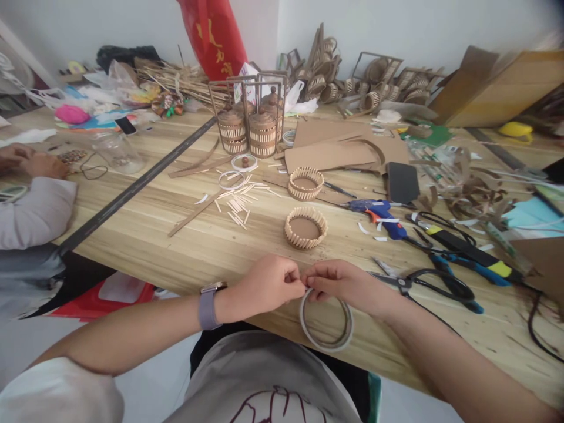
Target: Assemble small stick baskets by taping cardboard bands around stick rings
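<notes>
A roll of tape hangs below my fingers at the near edge of the table. My right hand grips its upper rim, thumb and fingers closed. Pressed close to it, my left hand is closed in a pinch at the top of the roll; what lies between its fingertips is too small to make out. Just beyond my hands stands a round basket walled with short wooden sticks, with a brown base. A second stick-walled basket sits behind it. Scissors lie beside my right forearm.
Loose short sticks and tape rolls lie left of the baskets. A blue glue gun, pliers and a cutter crowd the right. Lidded baskets in frames and cardboard stand behind. Another person's hands work at far left.
</notes>
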Demonstrator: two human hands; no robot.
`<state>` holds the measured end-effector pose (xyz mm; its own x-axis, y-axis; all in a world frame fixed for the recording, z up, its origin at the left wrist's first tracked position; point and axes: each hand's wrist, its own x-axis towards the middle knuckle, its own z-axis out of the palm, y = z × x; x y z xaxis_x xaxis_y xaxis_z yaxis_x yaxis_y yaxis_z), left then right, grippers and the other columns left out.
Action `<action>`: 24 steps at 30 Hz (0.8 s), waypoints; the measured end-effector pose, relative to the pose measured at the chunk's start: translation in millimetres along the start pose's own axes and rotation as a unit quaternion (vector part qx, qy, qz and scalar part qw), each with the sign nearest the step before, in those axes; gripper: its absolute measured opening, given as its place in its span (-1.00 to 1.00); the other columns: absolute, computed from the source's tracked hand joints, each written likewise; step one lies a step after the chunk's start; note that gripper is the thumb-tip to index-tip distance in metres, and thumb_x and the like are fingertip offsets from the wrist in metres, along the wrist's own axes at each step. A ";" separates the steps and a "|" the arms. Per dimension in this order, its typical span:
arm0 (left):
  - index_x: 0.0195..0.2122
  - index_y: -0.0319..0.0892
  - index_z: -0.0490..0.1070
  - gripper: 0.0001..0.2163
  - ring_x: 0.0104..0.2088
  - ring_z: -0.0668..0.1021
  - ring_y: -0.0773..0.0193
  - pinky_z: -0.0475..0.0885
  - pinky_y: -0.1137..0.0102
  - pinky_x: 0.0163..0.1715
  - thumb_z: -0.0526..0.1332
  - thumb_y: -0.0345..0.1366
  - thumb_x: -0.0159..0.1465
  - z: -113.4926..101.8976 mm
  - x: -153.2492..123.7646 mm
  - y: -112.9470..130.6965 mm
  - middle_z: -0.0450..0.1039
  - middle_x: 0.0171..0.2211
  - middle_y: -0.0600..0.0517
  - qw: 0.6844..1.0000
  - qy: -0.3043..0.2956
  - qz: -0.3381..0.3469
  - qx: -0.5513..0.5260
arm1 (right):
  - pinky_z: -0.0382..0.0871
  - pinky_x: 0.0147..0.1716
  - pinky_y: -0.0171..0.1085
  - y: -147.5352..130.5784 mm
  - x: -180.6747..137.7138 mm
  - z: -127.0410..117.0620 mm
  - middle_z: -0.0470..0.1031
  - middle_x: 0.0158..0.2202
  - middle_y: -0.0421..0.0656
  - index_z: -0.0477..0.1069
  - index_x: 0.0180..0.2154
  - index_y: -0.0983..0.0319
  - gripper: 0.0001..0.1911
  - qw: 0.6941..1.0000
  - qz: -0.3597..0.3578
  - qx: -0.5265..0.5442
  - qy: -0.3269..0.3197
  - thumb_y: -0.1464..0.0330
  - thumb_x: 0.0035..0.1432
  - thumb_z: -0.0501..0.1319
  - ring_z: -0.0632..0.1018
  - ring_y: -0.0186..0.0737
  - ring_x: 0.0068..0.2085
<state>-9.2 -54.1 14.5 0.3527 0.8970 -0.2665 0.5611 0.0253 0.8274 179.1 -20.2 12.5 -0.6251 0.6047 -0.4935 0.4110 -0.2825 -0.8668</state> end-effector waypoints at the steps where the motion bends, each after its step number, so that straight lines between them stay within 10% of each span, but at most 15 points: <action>1: -0.59 -0.18 0.35 -0.87 -0.59 0.40 0.38 0.19 0.48 -0.55 0.16 -0.35 0.10 0.1 -1.7 0.2 0.40 -0.65 0.13 1.000 0.004 0.002 -0.005 | 0.41 -0.26 -0.27 0.2 -0.2 -0.2 0.54 -0.37 -0.20 0.49 -0.33 0.25 -0.69 1.000 -0.001 0.003 -0.001 0.13 0.03 0.26 0.55 -0.28 -0.34; 20: -0.53 -0.19 0.36 -0.80 -0.62 0.37 0.43 0.22 0.52 -0.57 0.11 -0.34 0.24 -18.4 -23.0 4.0 0.42 -0.62 0.15 0.997 0.053 0.016 -0.048 | 0.21 -0.46 -0.37 -12.2 -5.1 -5.1 0.31 -0.49 -0.30 0.41 -0.40 0.24 -0.62 0.999 0.029 0.026 0.002 0.07 -0.08 0.37 0.30 -0.40 -0.47; 24: -0.26 -0.19 0.51 -0.82 -0.54 0.46 0.38 0.32 0.49 -0.51 0.11 -0.35 0.27 -24.0 -28.7 -8.0 0.50 -0.54 0.12 0.990 0.132 0.050 0.005 | 0.22 -0.47 -0.37 -7.5 -4.2 -10.3 0.27 -0.55 -0.31 0.42 -0.41 0.25 -0.61 0.996 0.042 0.073 0.002 0.08 -0.11 0.40 0.29 -0.40 -0.49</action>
<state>-41.8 -69.4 27.4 0.1986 0.9791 -0.0444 0.5411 -0.0718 0.8379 185.5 -13.0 21.9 -0.5901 0.5776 -0.5641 0.3608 -0.4364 -0.8243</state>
